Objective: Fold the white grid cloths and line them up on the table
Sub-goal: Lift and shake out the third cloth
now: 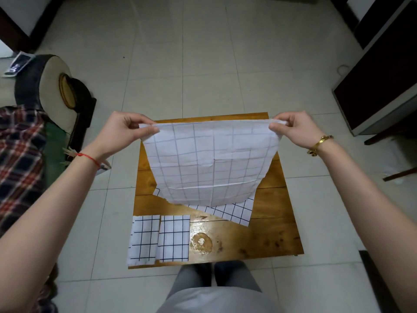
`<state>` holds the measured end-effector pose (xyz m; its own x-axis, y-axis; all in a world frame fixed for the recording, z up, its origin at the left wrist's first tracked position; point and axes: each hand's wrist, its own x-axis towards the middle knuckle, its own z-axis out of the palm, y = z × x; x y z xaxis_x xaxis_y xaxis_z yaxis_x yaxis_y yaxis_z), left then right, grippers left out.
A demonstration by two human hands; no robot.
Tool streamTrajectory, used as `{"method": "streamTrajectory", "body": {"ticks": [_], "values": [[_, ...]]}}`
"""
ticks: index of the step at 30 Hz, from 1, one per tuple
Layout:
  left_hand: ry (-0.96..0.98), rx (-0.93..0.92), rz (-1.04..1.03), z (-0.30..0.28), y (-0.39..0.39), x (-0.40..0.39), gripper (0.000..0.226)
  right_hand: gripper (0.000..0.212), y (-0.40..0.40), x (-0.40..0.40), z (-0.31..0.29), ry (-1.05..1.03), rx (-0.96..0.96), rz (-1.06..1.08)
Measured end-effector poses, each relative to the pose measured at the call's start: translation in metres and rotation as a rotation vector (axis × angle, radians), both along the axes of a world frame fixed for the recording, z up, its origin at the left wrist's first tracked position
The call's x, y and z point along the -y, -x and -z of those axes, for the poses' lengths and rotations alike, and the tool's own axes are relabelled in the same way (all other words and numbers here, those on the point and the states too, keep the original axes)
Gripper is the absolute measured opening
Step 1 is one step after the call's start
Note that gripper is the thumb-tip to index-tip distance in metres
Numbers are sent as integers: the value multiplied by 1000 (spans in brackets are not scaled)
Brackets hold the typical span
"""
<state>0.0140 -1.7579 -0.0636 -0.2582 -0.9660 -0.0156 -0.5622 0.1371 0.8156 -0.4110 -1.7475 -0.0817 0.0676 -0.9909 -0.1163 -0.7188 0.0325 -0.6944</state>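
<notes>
The left hand point(126, 129) pinches one top corner of a white grid cloth point(209, 161) between thumb and curled fingers; the right hand point(291, 128) pinches the other top corner the same way. Stretched between them, the cloth hangs in the air over the far half of a small wooden table point(266, 231), its lower edge sagging in a curve. Under that edge another grid cloth point(234, 211) lies flat and unfolded on the table, partly hidden. At the near left corner two folded cloths sit side by side, edges touching: the left one point(143, 239) overhangs the table edge a little, the right one point(173, 238) lies just beside a pale ring stain point(201, 242). A red string point(89, 157) circles the left wrist, a gold bracelet point(319, 144) the right. A plaid cloth point(20, 154) lies at far left. No writing or labels can be read anywhere.
</notes>
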Motion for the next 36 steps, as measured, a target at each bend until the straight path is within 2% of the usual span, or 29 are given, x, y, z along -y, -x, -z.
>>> {"method": "streamTrajectory", "body": {"ticks": [6, 17, 22, 26, 32, 36], "values": [[20, -1, -104, 58, 10, 48, 8, 13, -14, 49, 45, 19, -30, 143], [-41, 80, -241, 160, 20, 106, 14, 23, -28, 108, 148, 40, -186, 252], [-33, 102, -245, 173, 20, 109, 14, 29, -28, 109, 169, 93, -229, 236], [-11, 159, -196, 175, 18, 98, 13, 23, -25, 103, 174, 97, -220, 212], [-122, 148, -191, 187, 16, 72, 16, 28, -17, 80, 189, 69, -198, 127], [-94, 106, -200, 187, 20, 57, 14, 19, -13, 70, 194, 79, -175, 138]]}}
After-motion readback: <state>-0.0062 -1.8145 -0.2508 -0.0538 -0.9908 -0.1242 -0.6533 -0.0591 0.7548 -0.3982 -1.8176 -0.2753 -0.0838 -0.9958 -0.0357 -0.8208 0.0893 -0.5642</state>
